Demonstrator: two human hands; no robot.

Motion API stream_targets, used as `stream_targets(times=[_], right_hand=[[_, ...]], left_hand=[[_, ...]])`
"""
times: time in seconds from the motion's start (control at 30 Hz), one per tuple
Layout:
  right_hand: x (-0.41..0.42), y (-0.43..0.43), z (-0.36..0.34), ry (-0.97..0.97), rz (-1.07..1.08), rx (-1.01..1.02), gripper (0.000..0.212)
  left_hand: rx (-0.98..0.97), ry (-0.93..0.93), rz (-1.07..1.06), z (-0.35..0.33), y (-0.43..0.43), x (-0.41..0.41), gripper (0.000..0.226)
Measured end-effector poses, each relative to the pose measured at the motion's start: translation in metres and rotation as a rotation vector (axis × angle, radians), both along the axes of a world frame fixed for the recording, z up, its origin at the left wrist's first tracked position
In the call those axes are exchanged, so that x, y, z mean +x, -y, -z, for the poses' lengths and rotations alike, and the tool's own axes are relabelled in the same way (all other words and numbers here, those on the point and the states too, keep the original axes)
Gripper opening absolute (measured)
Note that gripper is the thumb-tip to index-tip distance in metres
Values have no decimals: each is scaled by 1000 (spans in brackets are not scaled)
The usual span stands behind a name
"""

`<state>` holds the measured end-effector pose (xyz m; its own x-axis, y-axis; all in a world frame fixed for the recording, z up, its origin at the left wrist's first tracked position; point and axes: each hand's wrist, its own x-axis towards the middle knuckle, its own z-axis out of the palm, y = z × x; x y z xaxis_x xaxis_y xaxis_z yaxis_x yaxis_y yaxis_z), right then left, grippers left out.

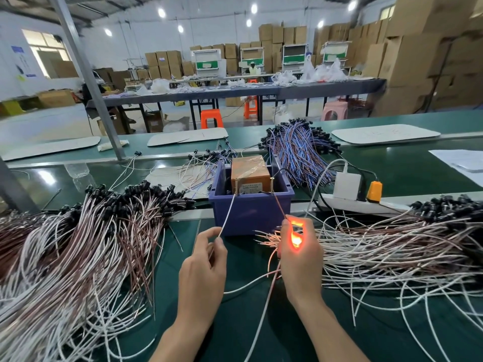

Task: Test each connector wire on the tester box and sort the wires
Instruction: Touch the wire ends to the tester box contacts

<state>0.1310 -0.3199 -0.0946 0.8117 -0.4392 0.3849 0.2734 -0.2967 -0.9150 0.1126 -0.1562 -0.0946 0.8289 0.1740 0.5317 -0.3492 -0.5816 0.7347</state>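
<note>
Bare left hand (202,273) and right hand (300,262), bare forearms, slim wrists, right fingers (309,231) glowing orange.

Two hands, the left hand (202,273) and the right hand (300,257), pinch one lead each: a white lead (227,218) and a brown lead (279,205). One blue bin (251,212) holds one tester box (249,173) with two screws (236,185). There are three big wire heaps: the near left heap (78,244), the near right heap (392,246) and the far heap (298,150). There is one power strip (366,205).
</note>
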Motion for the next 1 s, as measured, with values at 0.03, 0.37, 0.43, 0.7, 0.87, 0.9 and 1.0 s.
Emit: stream_targets(times=[0.03,0.37,0.43,0.7,0.87,0.9,1.0], right_hand=[[0,0,-1,-2,-3,3,16],[-2,0,-2,-13,-23,58,10],[-5,2,-2,-18,-40,92,8],[-19,9,-20,-24,-95,411,48],[-27,17,-33,-5,-389,866,67],[-28,19,-33,18,-442,954,67],[-26,29,-33,45,-513,1134,66]], left_hand=[[0,-1,2,0,0,0,14],[8,1,-34,0,-1,-1,14],[-29,0,-113,1,-2,1,20],[192,197,-192,-10,-2,-3,57],[544,318,211,-1,31,-13,42],[601,342,246,3,36,-13,39],[673,380,252,10,39,-10,35]])
